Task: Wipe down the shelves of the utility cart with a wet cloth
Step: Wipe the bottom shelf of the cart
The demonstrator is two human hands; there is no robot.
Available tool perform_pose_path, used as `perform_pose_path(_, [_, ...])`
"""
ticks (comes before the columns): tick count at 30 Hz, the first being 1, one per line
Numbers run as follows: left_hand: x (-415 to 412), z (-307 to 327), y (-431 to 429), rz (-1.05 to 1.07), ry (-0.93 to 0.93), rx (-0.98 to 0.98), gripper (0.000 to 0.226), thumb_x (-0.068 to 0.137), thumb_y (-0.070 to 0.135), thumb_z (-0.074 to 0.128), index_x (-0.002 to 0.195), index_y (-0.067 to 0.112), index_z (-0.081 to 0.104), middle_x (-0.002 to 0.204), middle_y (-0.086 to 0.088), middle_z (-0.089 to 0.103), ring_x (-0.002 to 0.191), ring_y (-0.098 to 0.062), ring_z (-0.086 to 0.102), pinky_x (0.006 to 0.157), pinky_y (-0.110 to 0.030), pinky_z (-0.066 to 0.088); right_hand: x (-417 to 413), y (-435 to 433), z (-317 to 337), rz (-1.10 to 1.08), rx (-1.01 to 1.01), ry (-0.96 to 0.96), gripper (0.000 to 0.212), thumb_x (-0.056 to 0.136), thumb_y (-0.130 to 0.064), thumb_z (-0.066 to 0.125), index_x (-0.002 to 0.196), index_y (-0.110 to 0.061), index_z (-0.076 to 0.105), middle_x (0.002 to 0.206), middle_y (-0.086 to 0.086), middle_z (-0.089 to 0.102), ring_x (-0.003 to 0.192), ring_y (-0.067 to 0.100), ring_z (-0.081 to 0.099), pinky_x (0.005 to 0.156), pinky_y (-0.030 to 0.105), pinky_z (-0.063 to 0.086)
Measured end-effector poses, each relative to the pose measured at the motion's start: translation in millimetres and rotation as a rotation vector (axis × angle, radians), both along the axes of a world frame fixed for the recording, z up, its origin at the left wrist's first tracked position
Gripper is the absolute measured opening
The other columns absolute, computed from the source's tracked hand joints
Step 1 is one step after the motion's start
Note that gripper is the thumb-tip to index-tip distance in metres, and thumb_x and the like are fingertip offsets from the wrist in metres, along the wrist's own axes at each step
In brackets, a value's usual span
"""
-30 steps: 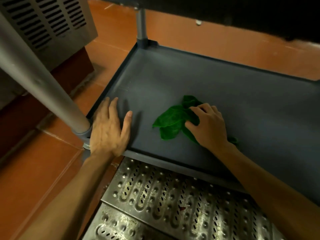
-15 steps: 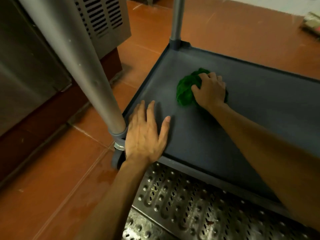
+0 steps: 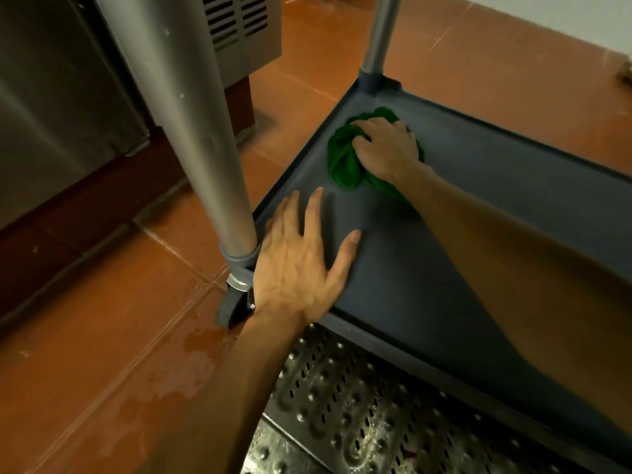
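Note:
The cart's dark grey bottom shelf [image 3: 478, 234] fills the right half of the view. A bunched green cloth [image 3: 342, 159] lies near its far left corner. My right hand [image 3: 386, 148] presses on the cloth with fingers curled into it. My left hand [image 3: 301, 261] rests flat on the shelf's near left corner, fingers spread, beside the cart's near post [image 3: 191, 114].
A grey caster [image 3: 234, 302] sits under the near post on wet orange floor tiles [image 3: 102, 371]. The far post [image 3: 378, 35] rises at the shelf's back corner. A perforated metal floor grate [image 3: 376, 422] lies in front. A steel appliance [image 3: 68, 80] stands to the left.
My right hand has pushed the cloth away from the shelf's middle toward the far left corner, bunching it up. My left hand has stayed flat on the near corner.

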State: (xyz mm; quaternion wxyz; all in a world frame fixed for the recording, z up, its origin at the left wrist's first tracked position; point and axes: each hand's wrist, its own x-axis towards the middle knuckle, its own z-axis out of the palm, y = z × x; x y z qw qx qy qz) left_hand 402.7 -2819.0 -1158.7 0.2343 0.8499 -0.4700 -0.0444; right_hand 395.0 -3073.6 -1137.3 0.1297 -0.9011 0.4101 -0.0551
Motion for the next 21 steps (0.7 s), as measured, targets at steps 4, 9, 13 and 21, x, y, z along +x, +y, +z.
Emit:
perform_pose_path(4, [-0.1,-0.5,-0.8,0.019,0.000,-0.008,0.083,0.095,0.073,0.016,0.160,0.021,0.012,0.166,-0.014,0.019,0.153,-0.028,0.019,0.122,-0.044,0.024,3.9,30.2,-1.3,0.143,-0.049,-0.013,0.045,0.097,-0.042,0.036,0.138,-0.035,0.052,0.147,-0.005,0.048,0.132,0.032,0.039,0.109,0.048,0.028])
perform_pose_path(9, [-0.8,0.5,1.3,-0.007,0.003,-0.089,0.080,0.096,0.071,0.012,0.159,0.022,0.019,0.165,-0.015,0.020,0.153,-0.028,0.018,0.124,-0.043,0.019,-7.1,75.3,-5.2,0.284,-0.055,-0.080,0.038,0.097,-0.037,0.044,0.131,-0.036,0.060,0.139,-0.006,0.054,0.122,0.028,0.047,0.099,0.042,0.036])
perform_pose_path(13, [-1.2,1.4,3.9,-0.011,0.061,-0.165,0.080,0.097,0.070,0.019,0.158,0.020,0.020,0.166,-0.014,0.017,0.155,-0.023,0.012,0.124,-0.036,0.011,-25.7,115.7,-2.7,0.350,-0.008,-0.106,0.041,0.090,-0.039,0.042,0.118,-0.028,0.069,0.130,-0.009,0.060,0.113,0.024,0.052,0.093,0.040,0.041])
perform_pose_path(21, [-1.7,6.7,8.9,-0.064,0.163,-0.234,0.069,0.098,0.067,0.023,0.149,0.023,0.040,0.151,-0.003,0.048,0.141,-0.017,0.041,0.116,-0.040,0.035,-52.5,154.8,4.5,0.315,0.103,-0.137,0.027,0.098,-0.038,0.043,0.087,-0.023,0.063,0.098,-0.010,0.060,0.099,0.015,0.048,0.096,0.037,0.041])
